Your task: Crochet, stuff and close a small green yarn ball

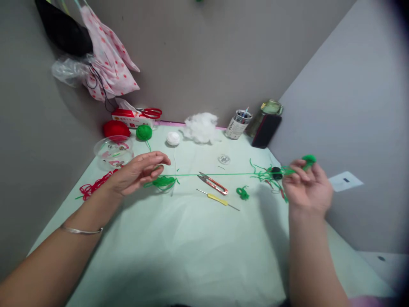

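A straight strand of green yarn [188, 175] is stretched level across the table between my two hands. My left hand [142, 171], with a silver bangle at the wrist, has its fingers curled around the strand's left end. At the right, my right hand [306, 185] is closed on a small green crochet piece [308, 160], which shows above the fingers. Below the strand lie thread snips [213, 184] with orange handles, a yellow-handled crochet hook [217, 199] and a small green yarn piece [243, 193]. A loose green yarn bundle [164, 182] rests beside my left hand.
Behind are a green yarn ball [144, 132], white yarn ball [173, 138], white stuffing [202, 128], pen can [238, 125] and leaning phone [267, 131]. At left stand a clear plastic bowl [111, 149] and red yarn [94, 186]. Walls enclose the table.
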`<state>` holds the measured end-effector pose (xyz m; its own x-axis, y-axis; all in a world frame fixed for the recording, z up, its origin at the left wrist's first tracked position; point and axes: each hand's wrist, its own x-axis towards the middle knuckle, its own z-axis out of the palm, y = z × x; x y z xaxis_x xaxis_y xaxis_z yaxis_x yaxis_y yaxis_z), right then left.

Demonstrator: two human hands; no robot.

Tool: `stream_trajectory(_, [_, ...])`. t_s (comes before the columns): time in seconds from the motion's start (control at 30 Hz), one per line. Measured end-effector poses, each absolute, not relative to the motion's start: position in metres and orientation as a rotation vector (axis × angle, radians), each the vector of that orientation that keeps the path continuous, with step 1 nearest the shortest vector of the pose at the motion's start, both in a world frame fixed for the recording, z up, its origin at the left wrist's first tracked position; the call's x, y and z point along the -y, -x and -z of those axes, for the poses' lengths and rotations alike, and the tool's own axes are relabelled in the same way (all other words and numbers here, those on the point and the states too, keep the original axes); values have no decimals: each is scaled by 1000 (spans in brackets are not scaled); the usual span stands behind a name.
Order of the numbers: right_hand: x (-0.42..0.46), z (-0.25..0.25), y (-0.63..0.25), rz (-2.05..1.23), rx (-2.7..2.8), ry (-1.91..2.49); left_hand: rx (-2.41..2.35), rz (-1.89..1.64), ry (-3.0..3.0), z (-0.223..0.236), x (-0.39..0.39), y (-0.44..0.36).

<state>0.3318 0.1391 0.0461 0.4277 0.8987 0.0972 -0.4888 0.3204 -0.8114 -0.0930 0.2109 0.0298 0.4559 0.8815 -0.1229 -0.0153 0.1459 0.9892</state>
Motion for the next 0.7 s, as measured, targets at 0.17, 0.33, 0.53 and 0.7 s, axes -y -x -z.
stream_trajectory(0.17, [-160, -30, -317, -1021, 637, 898, -902, -617, -1492, -34, -215, 104])
stream_trajectory(0.33, [-149, -10, -235, -1316, 799, 1044, -1100, -824, -1918, -28, -198, 75])
stream_trajectory(0.53, [-117, -2, -180, -1657, 1094, 1111, -742, -778, -1721, -22, -161, 32])
stream_trajectory(0.7, [-118, -4, -183, -1689, 1105, 1088, -686, -653, -1603, -11, -155, 22])
